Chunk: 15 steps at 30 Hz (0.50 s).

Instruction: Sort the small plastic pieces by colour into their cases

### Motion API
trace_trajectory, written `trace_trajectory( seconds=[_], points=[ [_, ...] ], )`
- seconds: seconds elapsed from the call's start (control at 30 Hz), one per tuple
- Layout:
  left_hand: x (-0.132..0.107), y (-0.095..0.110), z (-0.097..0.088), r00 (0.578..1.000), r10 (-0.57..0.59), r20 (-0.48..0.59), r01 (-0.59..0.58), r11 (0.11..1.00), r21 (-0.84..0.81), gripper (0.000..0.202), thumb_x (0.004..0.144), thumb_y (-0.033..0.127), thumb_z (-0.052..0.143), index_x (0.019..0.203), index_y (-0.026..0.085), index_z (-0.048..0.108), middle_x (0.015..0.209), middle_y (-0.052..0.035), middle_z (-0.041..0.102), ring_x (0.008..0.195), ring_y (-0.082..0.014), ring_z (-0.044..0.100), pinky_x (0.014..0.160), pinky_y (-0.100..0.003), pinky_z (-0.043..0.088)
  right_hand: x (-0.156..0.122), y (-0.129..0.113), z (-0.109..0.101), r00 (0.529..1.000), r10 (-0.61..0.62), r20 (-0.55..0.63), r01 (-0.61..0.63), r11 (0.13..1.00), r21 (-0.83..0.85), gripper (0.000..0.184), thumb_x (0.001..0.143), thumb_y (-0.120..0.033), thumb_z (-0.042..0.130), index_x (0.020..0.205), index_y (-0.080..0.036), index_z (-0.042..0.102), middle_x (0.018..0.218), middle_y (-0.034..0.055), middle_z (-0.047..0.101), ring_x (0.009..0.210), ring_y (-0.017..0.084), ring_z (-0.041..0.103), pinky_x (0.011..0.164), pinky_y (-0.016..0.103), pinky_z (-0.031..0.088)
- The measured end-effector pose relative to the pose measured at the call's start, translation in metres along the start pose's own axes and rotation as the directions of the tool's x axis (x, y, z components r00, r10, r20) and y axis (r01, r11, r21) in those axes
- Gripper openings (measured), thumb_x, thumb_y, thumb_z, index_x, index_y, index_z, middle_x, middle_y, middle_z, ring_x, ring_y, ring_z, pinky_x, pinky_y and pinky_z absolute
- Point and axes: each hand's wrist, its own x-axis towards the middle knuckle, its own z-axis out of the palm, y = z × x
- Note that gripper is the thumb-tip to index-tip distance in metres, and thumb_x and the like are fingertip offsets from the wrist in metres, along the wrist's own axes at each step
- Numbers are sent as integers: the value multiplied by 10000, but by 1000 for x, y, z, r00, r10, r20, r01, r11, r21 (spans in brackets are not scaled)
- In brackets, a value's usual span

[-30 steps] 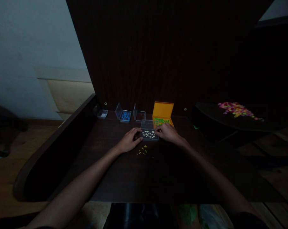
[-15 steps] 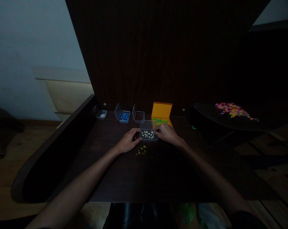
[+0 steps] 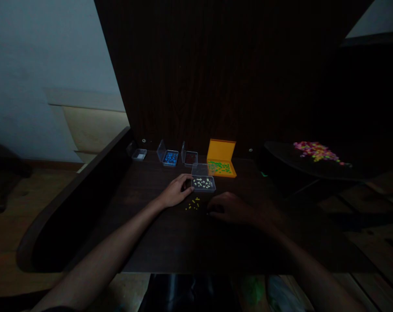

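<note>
The left hand [image 3: 177, 193], thumb and fingers apart, touches the left end of an open clear box [image 3: 203, 190] containing pale pieces [image 3: 206, 184]. In front, yellow pieces [image 3: 197, 206] lie on the desk [image 3: 170, 247]. The right hand [image 3: 228, 208] is beside them, blurred; whether it holds something, one cannot tell. Behind, an orange box [image 3: 221, 149] contains green pieces [image 3: 219, 167].

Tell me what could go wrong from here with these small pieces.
The right hand is low beside the loose yellow pieces, so a sideways brush could scatter them. The left hand is at the left edge of the open box; a knock there might spill its pale pieces. In this dim light, a stray piece could be missed on the dark table.
</note>
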Motion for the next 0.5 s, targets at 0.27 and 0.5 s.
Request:
trace_trajectory(
  seconds=[0.27, 0.5],
  points=[
    [0, -2, 0, 1000, -2, 6, 2, 1000, 10, 291, 868, 300, 553, 1134, 185, 556, 1255, -88, 571, 874, -174, 600, 806, -333, 513, 1, -7, 10, 1000, 19, 21, -19, 1000, 23, 147, 844, -272, 598, 931, -216, 702, 864, 21, 708, 779, 157, 622, 735, 276, 412],
    [0, -1, -1, 1000, -4, 1, 4, 1000, -10, 285, 863, 306, 552, 1121, 187, 557, 1235, -92, 581, 838, -170, 597, 812, -345, 515, 8, -2, 6, 1000, -20, -1, 20, 997, 75, 171, 914, -280, 499, 953, -210, 650, 914, 26, 689, 822, 152, 608, 756, 265, 414]
  ],
)
